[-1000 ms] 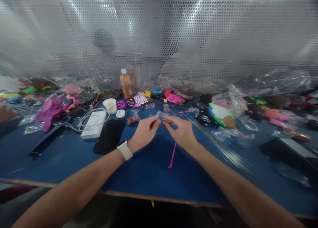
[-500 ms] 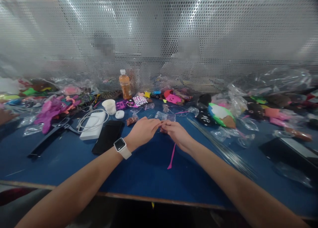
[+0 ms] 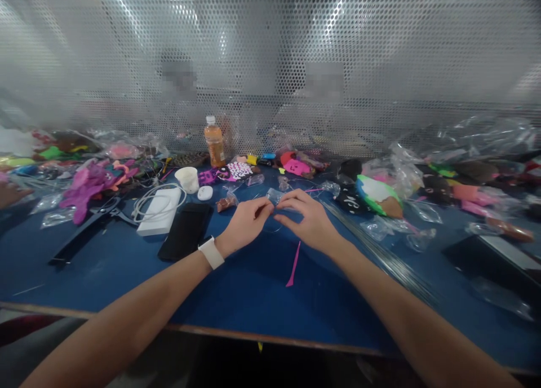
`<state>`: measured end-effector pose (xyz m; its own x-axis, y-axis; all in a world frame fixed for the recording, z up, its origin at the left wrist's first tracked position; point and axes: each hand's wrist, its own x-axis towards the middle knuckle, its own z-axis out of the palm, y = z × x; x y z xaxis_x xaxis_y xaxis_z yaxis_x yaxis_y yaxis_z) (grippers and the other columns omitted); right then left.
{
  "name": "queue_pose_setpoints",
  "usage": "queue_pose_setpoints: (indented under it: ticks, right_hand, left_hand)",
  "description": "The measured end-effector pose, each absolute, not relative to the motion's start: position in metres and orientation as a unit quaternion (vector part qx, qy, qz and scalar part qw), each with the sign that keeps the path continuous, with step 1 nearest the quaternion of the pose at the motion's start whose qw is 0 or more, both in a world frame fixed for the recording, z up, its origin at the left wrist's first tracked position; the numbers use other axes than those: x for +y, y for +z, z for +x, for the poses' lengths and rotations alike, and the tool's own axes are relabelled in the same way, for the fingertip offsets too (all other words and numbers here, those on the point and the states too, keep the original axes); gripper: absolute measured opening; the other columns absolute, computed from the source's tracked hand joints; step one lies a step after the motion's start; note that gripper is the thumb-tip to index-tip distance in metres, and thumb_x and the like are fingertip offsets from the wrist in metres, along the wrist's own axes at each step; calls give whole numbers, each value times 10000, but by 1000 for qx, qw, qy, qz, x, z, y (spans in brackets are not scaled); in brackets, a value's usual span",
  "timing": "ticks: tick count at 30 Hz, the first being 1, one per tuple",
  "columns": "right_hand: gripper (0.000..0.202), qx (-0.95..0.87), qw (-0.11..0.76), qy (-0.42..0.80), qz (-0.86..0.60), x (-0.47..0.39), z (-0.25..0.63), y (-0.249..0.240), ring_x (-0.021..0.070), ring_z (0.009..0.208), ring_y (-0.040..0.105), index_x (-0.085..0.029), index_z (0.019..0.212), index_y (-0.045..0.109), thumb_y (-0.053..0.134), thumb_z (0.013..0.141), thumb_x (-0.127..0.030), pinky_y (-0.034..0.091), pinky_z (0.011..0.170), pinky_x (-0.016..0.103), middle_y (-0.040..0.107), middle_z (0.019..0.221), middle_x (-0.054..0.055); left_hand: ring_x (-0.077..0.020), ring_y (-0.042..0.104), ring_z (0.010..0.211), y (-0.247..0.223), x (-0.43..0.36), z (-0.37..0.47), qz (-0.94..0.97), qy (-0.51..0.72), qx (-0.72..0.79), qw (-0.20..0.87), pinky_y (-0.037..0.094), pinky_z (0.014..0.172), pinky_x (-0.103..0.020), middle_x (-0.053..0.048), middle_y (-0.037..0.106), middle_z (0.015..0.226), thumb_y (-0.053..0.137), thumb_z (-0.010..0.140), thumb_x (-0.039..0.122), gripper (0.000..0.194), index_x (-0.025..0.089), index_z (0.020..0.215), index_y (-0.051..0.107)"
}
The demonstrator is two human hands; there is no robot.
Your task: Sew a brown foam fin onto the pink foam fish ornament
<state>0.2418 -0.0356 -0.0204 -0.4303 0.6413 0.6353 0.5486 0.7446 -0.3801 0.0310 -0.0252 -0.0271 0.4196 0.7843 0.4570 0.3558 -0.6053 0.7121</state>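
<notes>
My left hand (image 3: 247,223), with a white-banded watch (image 3: 211,252) on its wrist, is closed in a pinch in the middle of the table. A thin wire (image 3: 275,230) curves out below its fingertips; the pinched part is hidden. Close beside it, my right hand (image 3: 310,219) has its thumb and fingers apart, with the fingertips near the left ones. Just beyond the hands lies a clear plastic wrapper (image 3: 274,195). A pink modelling tool (image 3: 293,267) rests on the blue table below my right hand. Left of my left hand is a brown lump in plastic (image 3: 227,202).
A black phone-like slab (image 3: 185,232), a white box with cable (image 3: 159,212) and pliers (image 3: 107,208) lie left. A bundle of straight wires (image 3: 380,252) lies right. A bottle (image 3: 214,142) and colourful clay pieces stand before a perforated metal screen (image 3: 253,49). Another person's hand (image 3: 12,193) shows far left.
My hands have parted slightly. The right fingers have lifted and spread away from the left fingertips, and my left wrist has turned so the watch face no longer shows.
</notes>
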Motion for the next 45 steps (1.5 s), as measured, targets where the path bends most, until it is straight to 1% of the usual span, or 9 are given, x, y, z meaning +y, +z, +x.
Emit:
queue_pose_setpoints:
  ticks: [6,14,17,21,25,32,40,42,45]
  right_hand:
    - [124,-773,485,142,-384,-40,228,-22,242,963,658,-235,896,732,677,966,-321,522,900,420,695,1003,71]
    - [218,-488,467,628,-386,-33,219,-33,237,842,672,-186,748,744,779,765,-401,535,874,411,725,837,77]
    - [255,-540,486,549,-414,-33,219,-37,223,818,683,-191,840,729,773,820,-441,543,863,399,732,838,61]
    - [245,-680,499,298,-446,-38,221,-35,245,862,725,-235,1098,695,741,898,-368,550,862,416,769,892,46]
    - [129,-733,478,178,-450,-42,222,-31,258,912,740,-244,1042,749,691,943,-302,558,880,420,789,952,57]
    - [216,-686,496,303,-438,-42,218,-30,221,762,695,-216,935,784,702,926,-416,554,741,384,762,985,76]
    - [222,-526,439,595,-419,-35,221,-26,247,981,679,-200,809,796,826,760,-414,509,922,396,765,942,83]
    - [207,-548,434,587,-409,-35,223,-23,244,955,679,-203,789,776,796,784,-409,516,911,402,753,914,76]
    - [143,-672,445,419,-418,-39,226,-16,233,887,668,-220,818,745,745,835,-362,519,873,407,728,889,47]
  left_hand:
    - [-116,521,657,-32,-26,32,807,414,360,218,368,651,-255,18,611,748,487,1059,236,242,176,872,628]
    - [-167,640,818,-31,-34,33,856,362,344,129,413,748,-293,-22,715,917,429,1093,245,253,195,968,644]
    - [-146,605,711,-34,-32,35,829,381,375,163,406,679,-275,-5,668,803,445,1079,236,248,184,902,611]
    - [-133,556,656,-37,-29,37,778,428,405,216,400,641,-263,4,615,737,458,1069,253,283,181,816,562]
    - [-136,561,689,-37,-30,38,774,434,395,236,401,653,-260,-2,623,773,451,1070,246,270,181,838,572]
    - [-131,535,658,-34,-32,34,808,413,381,177,377,634,-262,4,601,755,419,1098,273,301,184,859,580]
    - [-179,646,833,-26,-25,25,880,317,352,42,389,752,-312,-31,724,938,423,1096,242,257,189,970,641]
    - [-156,625,785,-25,-27,27,869,341,349,85,394,736,-293,-13,701,883,435,1094,253,263,187,940,638]
    - [-123,561,692,-26,-29,32,827,395,358,180,394,686,-259,15,634,784,447,1084,254,264,183,910,631]
